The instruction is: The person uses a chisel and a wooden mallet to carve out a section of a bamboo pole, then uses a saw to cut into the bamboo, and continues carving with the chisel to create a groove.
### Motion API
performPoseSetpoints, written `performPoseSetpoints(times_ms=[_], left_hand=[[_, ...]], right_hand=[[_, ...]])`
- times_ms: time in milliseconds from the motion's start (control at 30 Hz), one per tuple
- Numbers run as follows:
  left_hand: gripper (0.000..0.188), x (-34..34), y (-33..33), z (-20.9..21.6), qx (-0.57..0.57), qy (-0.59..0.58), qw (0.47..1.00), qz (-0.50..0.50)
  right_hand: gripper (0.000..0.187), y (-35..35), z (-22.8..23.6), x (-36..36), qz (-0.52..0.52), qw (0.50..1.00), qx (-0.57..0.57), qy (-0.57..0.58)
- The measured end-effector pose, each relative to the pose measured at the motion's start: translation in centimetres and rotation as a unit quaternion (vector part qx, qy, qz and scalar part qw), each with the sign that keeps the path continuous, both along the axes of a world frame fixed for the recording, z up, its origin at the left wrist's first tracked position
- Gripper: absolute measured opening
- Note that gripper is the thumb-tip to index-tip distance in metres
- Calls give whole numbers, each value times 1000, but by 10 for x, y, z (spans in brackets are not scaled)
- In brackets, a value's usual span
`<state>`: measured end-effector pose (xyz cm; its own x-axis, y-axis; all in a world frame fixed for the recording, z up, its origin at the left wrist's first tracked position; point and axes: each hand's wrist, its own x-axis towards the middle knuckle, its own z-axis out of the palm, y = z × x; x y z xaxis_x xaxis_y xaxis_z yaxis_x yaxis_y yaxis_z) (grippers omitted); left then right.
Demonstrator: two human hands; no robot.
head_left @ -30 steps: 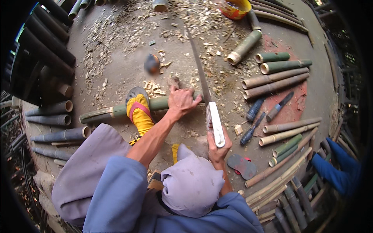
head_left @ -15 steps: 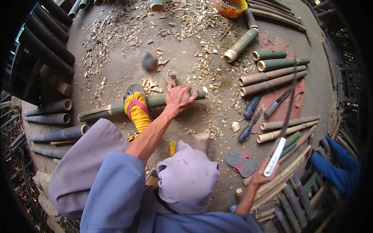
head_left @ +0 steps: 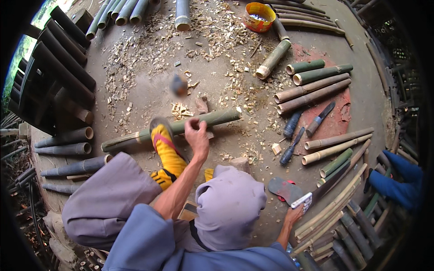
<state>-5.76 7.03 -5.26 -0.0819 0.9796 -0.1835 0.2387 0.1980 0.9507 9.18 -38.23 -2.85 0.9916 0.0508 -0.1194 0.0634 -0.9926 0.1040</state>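
Note:
A long green bamboo pole (head_left: 221, 117) lies crosswise on the ground, propped near a small wooden block (head_left: 201, 105). My foot in a yellow sock (head_left: 166, 143) and sandal presses on it. Just above the pole's near side is my left hand (head_left: 197, 139), fingers loosely curled and holding nothing. Low at the right, my right hand (head_left: 294, 214) grips the white handle of a saw (head_left: 327, 183). Its dark blade points up and right, over cut bamboo pieces. The handle is close to a loose grey sandal (head_left: 281, 187).
Dark-handled tools (head_left: 294, 124) and a sheathed-looking blade (head_left: 321, 119) lie at the right, beside cut bamboo tubes (head_left: 314, 94). A yellow-red tub (head_left: 258, 18) stands far off. Bamboo stacks (head_left: 68, 63) line the left. Blue clothing (head_left: 398, 180) shows at the right edge. Wood chips litter the ground.
My left hand has come off the pole and drawn back toward me. My right hand has moved slightly down and left, and the saw has tipped lower to the right.

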Motion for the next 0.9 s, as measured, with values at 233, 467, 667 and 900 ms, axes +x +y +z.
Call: performPoseSetpoints(times_ms=[233,467,667,900], left_hand=[[71,-63,31,-20,-404,-353,810,237],[37,-46,12,-17,-364,-425,815,154],[34,20,-53,74,-279,-411,868,-28],[58,-11,57,90,-8,-114,968,-223]], right_hand=[[52,63,-8,-7,39,975,212,-46],[52,102,-52,13,73,942,319,77],[56,120,-96,28,143,964,218,-57],[48,172,-51,47,100,961,249,71]])
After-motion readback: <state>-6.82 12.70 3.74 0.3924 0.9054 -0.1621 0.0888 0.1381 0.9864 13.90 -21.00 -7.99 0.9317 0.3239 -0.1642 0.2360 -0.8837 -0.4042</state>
